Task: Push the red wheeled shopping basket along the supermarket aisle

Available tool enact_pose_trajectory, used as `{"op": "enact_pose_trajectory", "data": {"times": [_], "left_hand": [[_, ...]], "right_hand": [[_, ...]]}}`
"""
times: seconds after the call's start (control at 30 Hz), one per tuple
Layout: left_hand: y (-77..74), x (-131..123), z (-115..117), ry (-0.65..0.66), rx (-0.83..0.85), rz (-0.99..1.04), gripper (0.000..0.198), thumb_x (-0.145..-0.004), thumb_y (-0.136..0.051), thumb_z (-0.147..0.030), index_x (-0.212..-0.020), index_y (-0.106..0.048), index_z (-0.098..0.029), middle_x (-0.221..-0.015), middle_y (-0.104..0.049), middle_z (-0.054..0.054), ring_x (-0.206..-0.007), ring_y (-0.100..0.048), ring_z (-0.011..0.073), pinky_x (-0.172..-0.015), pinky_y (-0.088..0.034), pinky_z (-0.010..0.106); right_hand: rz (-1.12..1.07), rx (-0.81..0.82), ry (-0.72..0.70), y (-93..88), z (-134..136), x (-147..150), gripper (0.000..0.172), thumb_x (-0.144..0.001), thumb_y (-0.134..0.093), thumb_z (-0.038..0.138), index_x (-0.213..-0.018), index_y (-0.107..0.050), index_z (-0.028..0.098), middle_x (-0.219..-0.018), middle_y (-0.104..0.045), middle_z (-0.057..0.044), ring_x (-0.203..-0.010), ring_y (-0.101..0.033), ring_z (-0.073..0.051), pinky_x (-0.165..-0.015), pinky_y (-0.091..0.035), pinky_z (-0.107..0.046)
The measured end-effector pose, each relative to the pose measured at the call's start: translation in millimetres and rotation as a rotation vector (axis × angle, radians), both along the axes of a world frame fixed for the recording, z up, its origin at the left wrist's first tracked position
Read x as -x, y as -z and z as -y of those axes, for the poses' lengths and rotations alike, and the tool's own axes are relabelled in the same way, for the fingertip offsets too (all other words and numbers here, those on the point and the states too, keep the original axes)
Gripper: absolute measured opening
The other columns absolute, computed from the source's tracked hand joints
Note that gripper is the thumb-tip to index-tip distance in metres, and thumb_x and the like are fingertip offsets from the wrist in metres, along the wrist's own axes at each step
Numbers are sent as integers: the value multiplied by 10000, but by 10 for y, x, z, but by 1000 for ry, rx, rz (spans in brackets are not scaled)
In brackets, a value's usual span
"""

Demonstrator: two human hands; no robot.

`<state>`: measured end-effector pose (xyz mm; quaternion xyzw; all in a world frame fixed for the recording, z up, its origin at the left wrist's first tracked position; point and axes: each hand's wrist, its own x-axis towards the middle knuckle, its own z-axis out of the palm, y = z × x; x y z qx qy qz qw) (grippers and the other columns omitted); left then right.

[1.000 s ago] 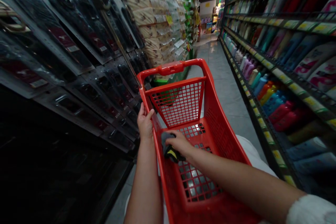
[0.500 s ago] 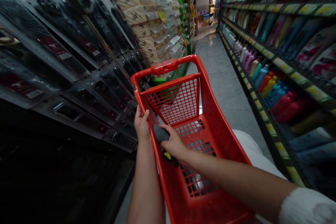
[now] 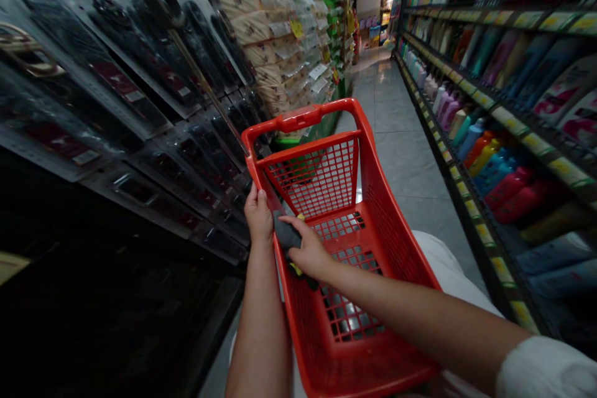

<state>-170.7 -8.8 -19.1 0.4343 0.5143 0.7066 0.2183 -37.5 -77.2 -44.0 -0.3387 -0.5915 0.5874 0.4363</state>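
Note:
A red plastic shopping cart stands in a shop aisle in front of me. My left hand grips its left rim from outside, fingers curled over the edge. Inside the cart, my right hand is closed on a dark grey cloth with a yellow patch, pressing it against the inner left wall just below the rim. The mesh floor of the basket shows below my right forearm.
Hanging packs of dark goods fill the rack on the left, with stacked beige packages farther along. Shelves of coloured bottles line the right side. A tiled aisle floor runs ahead between them.
My right hand has slid the cloth from the cart's floor up and left along the inner wall toward the rim. My left hand stays on the rim.

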Motion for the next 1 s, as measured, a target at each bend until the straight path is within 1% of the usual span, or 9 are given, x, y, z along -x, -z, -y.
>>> {"op": "enact_pose_trajectory", "data": {"times": [0.07,0.17,0.23,0.33,0.47,0.63,0.7,0.87,1.0], "left_hand": [[-7,14,-6,-16,4,-55,470,-855,-592,-361,-1276,-581,-151,-1313,-589,102,-1247,-513,228,-1085,-358,362],[0,32,-20,-30,9,-105,470,-863,-576,-355,-1280,-575,-139,-1326,-578,105,-1267,-493,226,-1097,-339,356],[8,29,-26,-21,8,-121,472,-873,-556,-353,-1292,-564,-136,-1338,-568,108,-1278,-482,229,-1101,-333,360],[12,10,-18,-31,10,-150,476,-886,-529,-353,-1309,-549,-135,-1356,-551,107,-1289,-470,230,-1108,-321,358],[9,14,15,-35,45,-198,493,-899,-501,-375,-1338,-520,-152,-1380,-530,93,-1293,-465,227,-1112,-314,356],[11,50,22,-50,62,-276,520,-918,-457,-390,-1370,-479,-135,-1432,-468,102,-1353,-384,221,-1147,-247,351],[8,43,37,-41,105,-260,546,-927,-435,-404,-1413,-418,-156,-1481,-400,84,-1383,-331,207,-1160,-212,346],[28,28,293,110,241,-261,657,-922,-437,-450,-1494,-226,-204,-1559,-203,52,-1434,-186,182,-1177,-133,341],[87,31,567,234,301,-289,691,-907,-439,-502,-1500,-197,-244,-1566,-156,40,-1429,-205,201,-1166,-195,364]], "right_hand": [[86,-17,-9,-36,174,-121,716,-503,-436,-51,-1153,-535,232,-1127,-570,-21,-1080,-548,-190,-972,-425,-353],[186,60,-55,95,574,-329,701,-466,-436,-58,-1097,-517,237,-1067,-551,-20,-1045,-548,-199,-923,-438,-344],[194,137,-107,154,726,-416,685,-455,-435,-53,-1069,-505,241,-1012,-552,-10,-984,-564,-196,-853,-459,-321],[136,132,-91,51,636,-408,611,-479,-442,-34,-1028,-505,230,-968,-551,-3,-937,-565,-190,-798,-457,-299],[91,-85,-36,-192,491,-361,549,-527,-471,-22,-1016,-527,222,-1019,-535,-10,-994,-525,-191,-875,-418,-322],[183,-217,-251,-191,798,-611,558,-521,-475,-43,-985,-593,244,-1001,-536,-7,-948,-526,-182,-806,-415,-285],[184,-245,-292,-191,763,-649,537,-543,-496,-41,-981,-613,246,-1000,-542,-6,-939,-526,-178,-813,-414,-284],[194,-349,-191,-264,419,-488,543,-593,-493,-56,-1030,-630,235,-970,-546,-14,-949,-509,-181,-860,-403,-310],[257,-477,-296,-229,607,-649,536,-599,-511,-38,-1031,-660,242,-973,-526,-25,-947,-504,-190,-832,-407,-310]]}}
